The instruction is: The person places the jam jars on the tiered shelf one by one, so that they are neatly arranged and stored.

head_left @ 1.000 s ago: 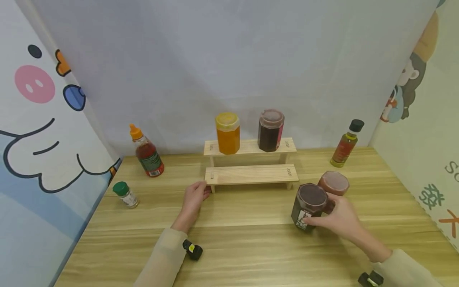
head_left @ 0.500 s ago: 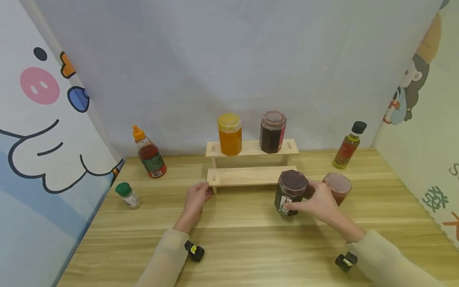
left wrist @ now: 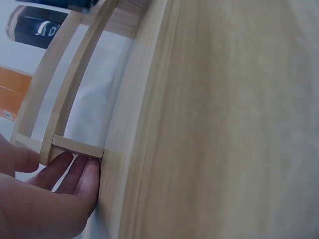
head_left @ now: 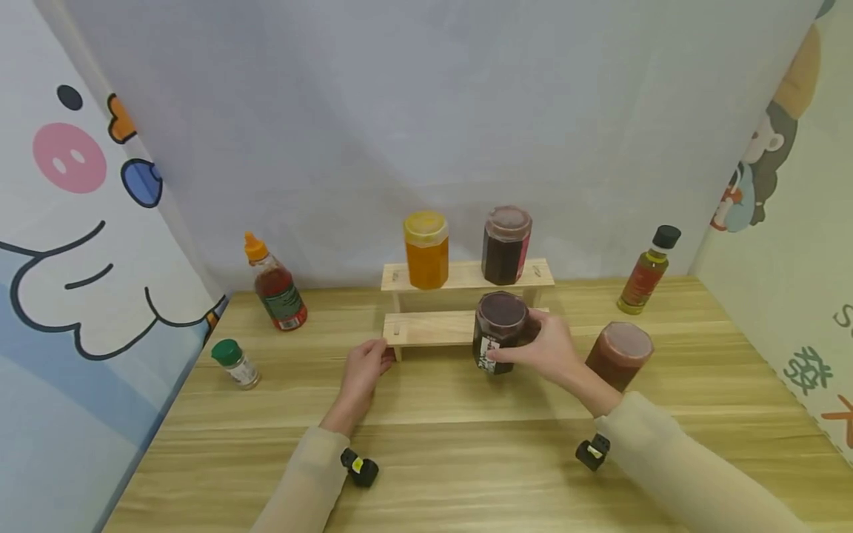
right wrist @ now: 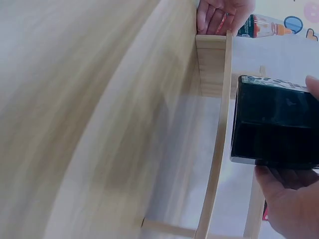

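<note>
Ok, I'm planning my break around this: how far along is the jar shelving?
Looks done: an orange jar and a dark jar stand on the upper step. In hand: the right hand's grip holds a labelled jar in front of the lower step, not yet set down; the left hand's grip is on the stand. Probably left: placing that jar, and perhaps shelving the reddish jar on the table.

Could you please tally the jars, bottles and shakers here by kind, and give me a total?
Jars: 4 (orange jar, dark jar on the upper step, dark jar in the right hand, reddish jar)
Bottles: 2 (orange-capped bottle, black-capped bottle)
Shakers: 1 (green-capped shaker)
Total: 7
</note>
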The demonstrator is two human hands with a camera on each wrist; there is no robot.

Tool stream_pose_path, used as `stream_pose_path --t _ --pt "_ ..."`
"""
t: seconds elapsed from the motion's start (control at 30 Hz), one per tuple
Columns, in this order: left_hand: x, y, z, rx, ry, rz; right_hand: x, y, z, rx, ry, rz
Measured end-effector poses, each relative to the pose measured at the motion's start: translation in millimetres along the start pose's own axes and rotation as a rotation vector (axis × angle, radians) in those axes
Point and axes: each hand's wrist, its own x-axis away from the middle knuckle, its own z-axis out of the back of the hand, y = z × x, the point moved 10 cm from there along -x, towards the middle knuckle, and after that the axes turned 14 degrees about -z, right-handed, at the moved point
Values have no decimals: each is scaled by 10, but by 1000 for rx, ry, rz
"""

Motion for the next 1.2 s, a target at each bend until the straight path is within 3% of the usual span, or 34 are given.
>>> stream_pose_path --t 0.2,0.5,0.7,1.2 --pt "13 12 0 1 -4 -5 -136 -111 -182 -78 -47 -11" --pt "29 16 -59 25 -9 -3 -254 -229 -333 -99 -47 -23" --pt "13 0 -6 28 5 0 -353 -278 -526 -164 -89 -54" --pt "-9 -29 15 8 14 15 -459 -410 -763 -85 -15 -69"
